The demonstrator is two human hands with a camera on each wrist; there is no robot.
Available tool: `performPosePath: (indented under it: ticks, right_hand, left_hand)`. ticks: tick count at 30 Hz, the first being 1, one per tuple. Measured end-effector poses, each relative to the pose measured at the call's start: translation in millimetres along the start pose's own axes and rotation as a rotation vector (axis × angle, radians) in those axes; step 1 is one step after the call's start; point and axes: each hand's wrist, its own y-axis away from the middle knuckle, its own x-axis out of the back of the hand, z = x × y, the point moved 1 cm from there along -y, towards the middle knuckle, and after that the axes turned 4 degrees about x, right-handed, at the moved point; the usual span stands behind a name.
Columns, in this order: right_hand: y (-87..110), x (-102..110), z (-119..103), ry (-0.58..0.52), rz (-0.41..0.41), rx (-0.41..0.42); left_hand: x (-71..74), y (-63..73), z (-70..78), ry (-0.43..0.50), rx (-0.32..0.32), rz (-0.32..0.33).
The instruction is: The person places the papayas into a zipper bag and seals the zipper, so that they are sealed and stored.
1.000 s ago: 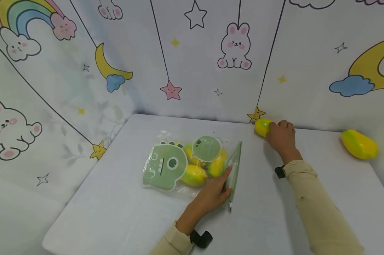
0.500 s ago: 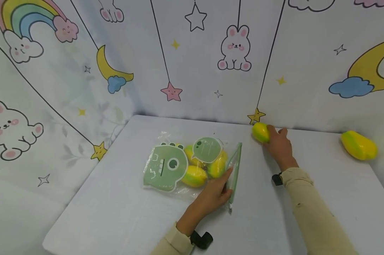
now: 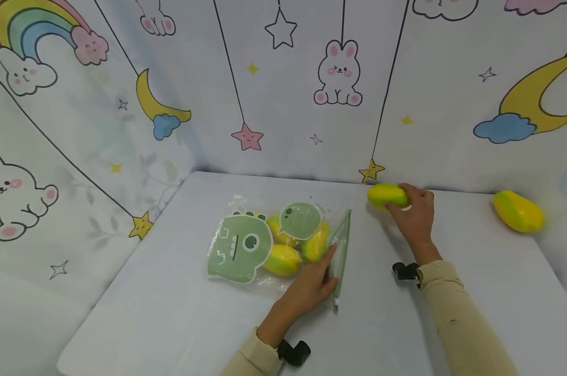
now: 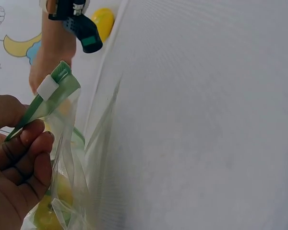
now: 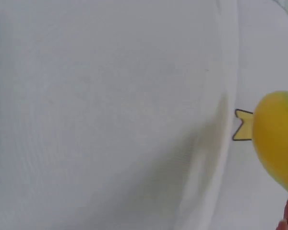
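Note:
My right hand grips a yellow-green mango between thumb and fingers near the table's back edge. In the right wrist view the mango fills the right side, fingertips below it. A clear zip bag printed with a green dinosaur lies flat at mid-table, with several yellow-green fruits inside. With my left hand I hold the bag beside its green-edged mouth. Up close in the left wrist view, the left hand pinches the green zip strip near a white slider.
A larger, longer yellow-green fruit lies at the table's back right corner. The white table backs onto a wall of cartoon drawings. A dark wrist camera sits on the left wrist.
The right hand has turned the mango more sideways and shifted it slightly toward the left. The left hand and the bag keep their place; the head view has moved a little.

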Motion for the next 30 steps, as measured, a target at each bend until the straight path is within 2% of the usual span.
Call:
performPosePath:
  ticks: [3,8,11,15,18,21,23,25,30]
  right_hand:
    - [-0.9,4.3,-15.7,0.058,0.000,0.041]
    - [-3.1,4.1,-42.2,0.264,-0.164,0.111]
    - [-3.1,-0.6,-44.8,0.305,-0.183,0.108]
    - [2.0,-10.1,-35.6,0.241,-0.167,0.040]
    - [7.8,-16.6,-29.0,0.192,-0.179,-0.008]
    - [10.1,-18.2,-24.2,0.159,-0.150,-0.050]
    - [9.9,-15.9,-20.9,0.115,-0.111,-0.104]
    - [10.1,-11.0,-17.5,0.038,-0.080,-0.194]
    - [19.0,4.4,-14.1,-0.163,-0.063,-0.503]
  left_hand:
    - [1.5,1.2,-1.1,0.008,0.004,0.010]
    - [3.1,2.4,-1.4,0.016,0.007,0.028]
    - [2.5,2.0,-1.0,0.018,-0.009,0.032]
    - [0.6,2.5,-1.5,0.010,-0.025,0.026]
    - [1.1,3.5,-0.8,-0.023,-0.049,0.046]
    - [1.7,4.0,0.7,-0.035,-0.072,0.062]
    - [1.7,3.9,1.4,-0.030,-0.076,0.061]
    - [1.6,3.7,1.8,-0.028,-0.075,0.053]
    - [3.6,2.5,3.5,-0.051,-0.084,0.054]
